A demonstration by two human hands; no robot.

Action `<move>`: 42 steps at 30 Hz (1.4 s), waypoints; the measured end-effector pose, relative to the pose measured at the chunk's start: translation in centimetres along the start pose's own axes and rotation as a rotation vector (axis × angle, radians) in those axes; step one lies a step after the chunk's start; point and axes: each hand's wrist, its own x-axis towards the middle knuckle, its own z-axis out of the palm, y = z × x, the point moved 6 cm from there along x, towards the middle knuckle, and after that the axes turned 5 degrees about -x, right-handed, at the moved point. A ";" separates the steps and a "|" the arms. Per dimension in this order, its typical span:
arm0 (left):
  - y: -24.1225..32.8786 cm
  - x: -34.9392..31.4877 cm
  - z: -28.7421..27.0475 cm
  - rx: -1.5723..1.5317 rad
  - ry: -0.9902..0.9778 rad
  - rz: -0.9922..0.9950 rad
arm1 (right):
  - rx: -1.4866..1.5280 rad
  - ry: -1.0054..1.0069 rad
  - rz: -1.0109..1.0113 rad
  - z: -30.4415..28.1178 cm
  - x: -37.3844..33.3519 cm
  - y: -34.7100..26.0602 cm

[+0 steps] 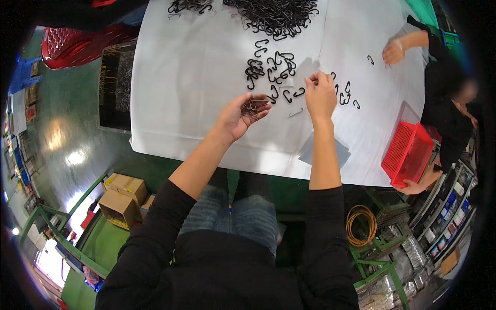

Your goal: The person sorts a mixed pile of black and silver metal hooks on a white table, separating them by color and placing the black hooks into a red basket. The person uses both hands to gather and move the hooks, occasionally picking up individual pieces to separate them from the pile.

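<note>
My left hand (238, 118) is turned palm up over the white-covered table (178, 93), its fingers curled around several thin metal hooks (253, 107). To its right, my right hand (321, 97) hangs over the table with fingertips pinched together; whatever they hold is hidden. Black S-shaped hooks (288, 96) lie scattered between and beyond both hands, and a few more black hooks (344, 98) are just right of my right hand. A single silvery hook (295, 112) lies between my wrists. Under my right forearm is a grey sheet (307, 154).
A large heap of black hooks (279, 15) covers the table's far side, with a smaller heap (188, 5) to its left. At right, a co-worker's hand (394, 52) is over the table near one hook; their other hand touches a red basket (405, 150) at the edge.
</note>
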 end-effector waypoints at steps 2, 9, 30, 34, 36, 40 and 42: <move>0.0 0.1 0.3 0.005 -0.017 -0.009 | 0.176 -0.010 0.010 -0.7 -1.5 -0.6; -0.6 2.1 0.5 -0.043 -0.072 -0.097 | 0.017 -0.317 -0.061 1.7 -5.7 0.9; 2.7 2.0 -2.5 -0.043 -0.055 -0.031 | -0.015 -0.394 -0.300 3.9 -2.5 -4.8; 3.6 0.7 -3.3 -0.340 -0.136 -0.057 | 0.299 -0.436 -0.388 2.0 -6.5 -12.3; 6.2 -0.7 -4.9 -0.476 -0.167 -0.007 | 0.332 -0.428 -0.296 0.9 -6.9 -12.9; 16.6 -5.2 -11.5 -0.488 -0.192 0.307 | 0.108 -0.297 -0.092 -2.3 -7.4 -7.3; 23.4 -7.9 -15.5 -0.270 -0.190 0.512 | -0.131 -0.369 -0.040 -3.3 -8.8 -2.9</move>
